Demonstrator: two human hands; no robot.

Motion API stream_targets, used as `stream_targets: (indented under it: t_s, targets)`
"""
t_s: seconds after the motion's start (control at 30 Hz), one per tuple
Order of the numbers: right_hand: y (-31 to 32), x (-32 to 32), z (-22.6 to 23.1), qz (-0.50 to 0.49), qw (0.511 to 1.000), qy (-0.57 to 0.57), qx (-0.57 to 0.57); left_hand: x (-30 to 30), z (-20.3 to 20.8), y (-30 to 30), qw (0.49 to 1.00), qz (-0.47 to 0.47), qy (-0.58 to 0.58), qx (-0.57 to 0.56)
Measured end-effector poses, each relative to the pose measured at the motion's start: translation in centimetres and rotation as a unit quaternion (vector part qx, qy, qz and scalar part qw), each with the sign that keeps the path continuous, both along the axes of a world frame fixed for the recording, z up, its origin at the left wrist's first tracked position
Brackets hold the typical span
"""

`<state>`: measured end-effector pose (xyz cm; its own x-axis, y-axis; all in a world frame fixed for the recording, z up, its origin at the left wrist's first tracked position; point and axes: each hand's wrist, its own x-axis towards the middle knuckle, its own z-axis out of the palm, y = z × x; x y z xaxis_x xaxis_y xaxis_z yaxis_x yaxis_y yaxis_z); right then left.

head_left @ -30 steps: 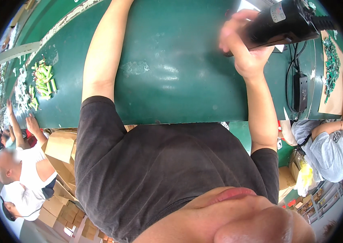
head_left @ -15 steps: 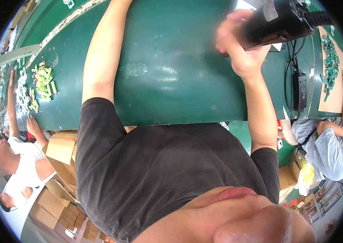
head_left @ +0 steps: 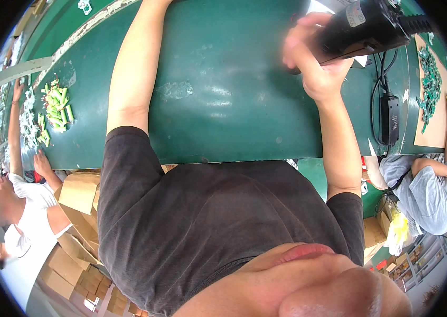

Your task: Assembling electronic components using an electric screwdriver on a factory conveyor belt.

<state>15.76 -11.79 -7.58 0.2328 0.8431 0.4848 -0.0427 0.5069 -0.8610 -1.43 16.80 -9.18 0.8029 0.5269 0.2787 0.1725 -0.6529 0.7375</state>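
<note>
I'm grasping the black tool (head_left: pixel 358 31) in my right grip (head_left: pixel 313 61) over the counter (head_left: pixel 244 124), probably mid-use, finished and remaining work not showing, left grip lying out of view, state untellable.

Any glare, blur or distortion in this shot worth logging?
In the head view, pale glare streaks the middle of the green tabletop; in the same view, part of the right hand is smeared where it holds the black corded tool, while the black power adapter looks clearer; also in the head view, fisheye bending bows edges near the rim, and the corners are black.
</note>
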Motion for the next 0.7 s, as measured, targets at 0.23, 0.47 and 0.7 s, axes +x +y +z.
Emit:
stream_targets:
  t_s: [0.23,0.47,0.7]
  targets:
    - [0.10,-0.06,0.12,0.002,1.000,-0.006,0.002,0.16,-0.13,0.12,0.994,-0.019,-0.011,0.105]
    - [0.11,-0.14,0.17,-0.002,1.000,-0.008,-0.003,0.06,0.21,0.05,0.996,-0.015,0.006,0.090]
    - [0.16,-0.27,0.01,-0.002,1.000,0.001,-0.001,-0.16,0.14,-0.09,0.996,-0.011,0.005,0.083]
